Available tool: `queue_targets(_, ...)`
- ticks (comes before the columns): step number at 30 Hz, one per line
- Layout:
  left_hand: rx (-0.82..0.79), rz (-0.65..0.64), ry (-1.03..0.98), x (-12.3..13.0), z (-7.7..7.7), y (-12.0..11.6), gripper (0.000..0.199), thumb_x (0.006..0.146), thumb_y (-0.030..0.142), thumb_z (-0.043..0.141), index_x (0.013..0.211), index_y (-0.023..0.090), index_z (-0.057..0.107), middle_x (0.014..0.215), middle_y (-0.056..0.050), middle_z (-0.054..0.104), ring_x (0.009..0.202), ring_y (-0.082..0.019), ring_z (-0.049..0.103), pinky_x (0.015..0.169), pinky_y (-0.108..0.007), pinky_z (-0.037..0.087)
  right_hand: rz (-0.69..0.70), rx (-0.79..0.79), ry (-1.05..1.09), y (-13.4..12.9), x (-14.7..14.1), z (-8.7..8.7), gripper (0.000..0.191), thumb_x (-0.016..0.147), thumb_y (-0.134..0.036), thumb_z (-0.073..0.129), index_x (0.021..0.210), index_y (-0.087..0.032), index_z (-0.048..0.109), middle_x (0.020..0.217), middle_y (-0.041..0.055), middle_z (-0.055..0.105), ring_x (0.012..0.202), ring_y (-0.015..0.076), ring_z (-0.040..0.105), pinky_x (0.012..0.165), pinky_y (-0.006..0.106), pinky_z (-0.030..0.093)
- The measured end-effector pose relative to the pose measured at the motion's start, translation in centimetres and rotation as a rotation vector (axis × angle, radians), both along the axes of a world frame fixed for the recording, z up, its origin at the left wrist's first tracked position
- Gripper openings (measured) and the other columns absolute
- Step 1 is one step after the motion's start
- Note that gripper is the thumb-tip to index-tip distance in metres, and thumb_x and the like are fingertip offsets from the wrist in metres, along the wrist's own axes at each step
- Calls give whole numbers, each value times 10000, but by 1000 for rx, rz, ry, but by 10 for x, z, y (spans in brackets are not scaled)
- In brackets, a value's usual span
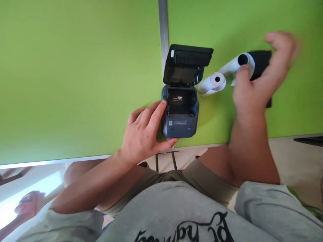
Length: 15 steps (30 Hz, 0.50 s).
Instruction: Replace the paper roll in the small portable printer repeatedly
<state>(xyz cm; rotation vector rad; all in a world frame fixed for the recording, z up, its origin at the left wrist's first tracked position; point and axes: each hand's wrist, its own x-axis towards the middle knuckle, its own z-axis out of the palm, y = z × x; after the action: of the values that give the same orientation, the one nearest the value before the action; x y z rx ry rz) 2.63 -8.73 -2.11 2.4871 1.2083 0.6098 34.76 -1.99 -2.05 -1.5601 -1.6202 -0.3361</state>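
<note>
A small dark blue-grey printer [180, 126] sits on the green table near its front edge, its black lid [185, 64] raised and its inner bay showing no roll. My left hand [146, 131] rests against the printer's left side, fingers along the side and thumb at the front corner. To the right of the printer lie a smaller white paper roll [210, 85] and a larger one [230, 67], close together. Over the right side is my right hand [264, 70], slightly blurred, fingers spread, thumb overlapping the larger roll's end; whether it touches is unclear.
A black flat object [259, 60] lies partly hidden beneath my right hand. A grey metal seam [163, 30] runs between two green table panels [75, 77]. My legs are below the front edge, and another person's foot or hand [27, 205] shows at the lower left.
</note>
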Motion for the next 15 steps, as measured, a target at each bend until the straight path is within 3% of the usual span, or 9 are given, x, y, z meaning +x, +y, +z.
queue_targets(3,20,-4,-9,0,0,0,951,951,786,481,1635,150,298,1493,-183,631,1306,-312,647,1121,-414,398,17,-260,35,1,2,-4,521,818,-173,681,1331,-238,619,1311,147,714,1234,294,667,1076,444,508)
queue_targets(6,23,-3,-3,0,0,1,966,944,794,483,1639,152,286,1497,-183,629,1297,-314,652,1115,-419,400,-23,-356,49,0,-6,-3,446,820,-156,731,1243,-272,651,1224,116,736,1152,277,671,1042,434,493)
queue_targets(11,27,-11,-13,1,2,1,913,971,777,448,1612,138,326,1489,-188,634,1324,-305,640,1116,-409,388,-26,-280,76,1,-5,-6,331,815,-131,747,1121,-244,695,1086,109,737,1053,269,680,969,422,502)
queue_targets(15,42,-7,-18,1,2,1,905,975,779,433,1598,129,343,1474,-189,644,1313,-300,646,1117,-401,383,129,37,170,7,14,-15,562,770,-96,783,1284,-213,586,1242,76,638,987,194,673,917,373,516)
